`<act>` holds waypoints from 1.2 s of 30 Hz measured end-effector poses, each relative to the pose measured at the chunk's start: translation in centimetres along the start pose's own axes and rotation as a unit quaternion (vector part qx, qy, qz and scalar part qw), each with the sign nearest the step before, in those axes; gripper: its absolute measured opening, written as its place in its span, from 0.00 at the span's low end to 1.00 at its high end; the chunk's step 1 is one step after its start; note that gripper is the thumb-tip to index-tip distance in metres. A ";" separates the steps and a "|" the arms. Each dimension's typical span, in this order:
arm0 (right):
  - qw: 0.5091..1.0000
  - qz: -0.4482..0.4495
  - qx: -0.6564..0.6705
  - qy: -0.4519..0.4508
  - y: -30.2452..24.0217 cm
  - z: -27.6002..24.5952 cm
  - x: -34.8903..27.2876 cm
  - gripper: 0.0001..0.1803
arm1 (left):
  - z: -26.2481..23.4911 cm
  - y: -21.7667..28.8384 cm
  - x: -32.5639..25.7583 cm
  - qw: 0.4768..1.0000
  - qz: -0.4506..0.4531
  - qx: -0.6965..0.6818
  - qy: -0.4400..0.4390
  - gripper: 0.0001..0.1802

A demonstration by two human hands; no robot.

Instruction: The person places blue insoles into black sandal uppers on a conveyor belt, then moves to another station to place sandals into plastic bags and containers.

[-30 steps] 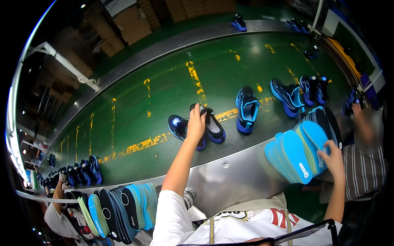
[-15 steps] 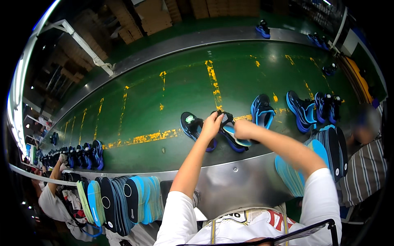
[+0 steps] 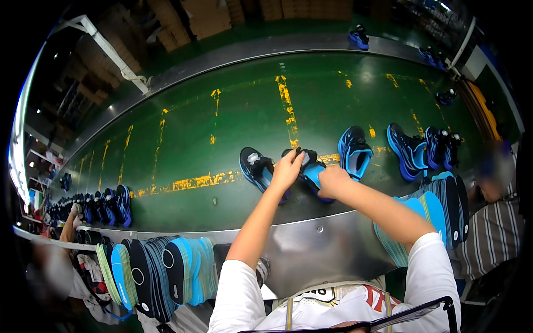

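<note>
My left hand (image 3: 290, 168) is closed on the tongue of a black and blue sports shoe (image 3: 308, 157), toe pointing away, on the green belt. My right hand (image 3: 335, 182), fingers curled in, grips the heel end of a light blue insole (image 3: 313, 174). The insole's front part lies inside that shoe, and the right hand is at the shoe's opening. Just left of it stands a matching shoe (image 3: 256, 165), partly hidden by my left hand and forearm. Another matching shoe (image 3: 355, 154) stands just beyond my right hand.
Insole stacks stand at the near edge, left (image 3: 189, 269) and right (image 3: 427, 208). More shoes line the belt at right (image 3: 408, 150) and far left (image 3: 123, 205). A co-worker's hand (image 3: 76, 210) is at the left row; a striped-clothed person (image 3: 491, 236) is at right. A metal ledge (image 3: 316, 252) lies before me.
The insole has gone deeper into the shoe, with my right hand now closer over the opening. My left hand keeps its grip on the tongue. Shoes at left appear slightly further left.
</note>
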State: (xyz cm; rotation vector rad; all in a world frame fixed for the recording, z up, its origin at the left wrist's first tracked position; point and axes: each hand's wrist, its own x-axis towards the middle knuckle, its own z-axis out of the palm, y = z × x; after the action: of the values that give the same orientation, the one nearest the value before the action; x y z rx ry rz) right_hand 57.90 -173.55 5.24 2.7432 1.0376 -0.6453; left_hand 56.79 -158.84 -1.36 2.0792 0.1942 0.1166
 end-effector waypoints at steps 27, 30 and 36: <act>0.954 -0.150 -0.156 -0.210 -0.5 3.4 7.7 0.16 | 0.7 -1.4 -0.2 0.990 0.015 -0.135 -0.036 0.16; 0.938 -0.194 -0.204 -0.201 -0.4 3.7 7.9 0.17 | 0.7 -1.4 0.1 0.984 -0.014 -0.166 -0.060 0.15; 0.917 -0.258 -0.272 -0.134 0.7 4.3 7.1 0.17 | 1.9 0.9 -0.9 0.978 0.091 0.114 0.146 0.20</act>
State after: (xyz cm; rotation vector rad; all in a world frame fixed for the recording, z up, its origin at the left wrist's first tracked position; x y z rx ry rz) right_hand 61.59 -171.01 -1.76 1.8553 1.5916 -0.6450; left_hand 56.27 -161.11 -1.49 2.2997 0.2017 0.5357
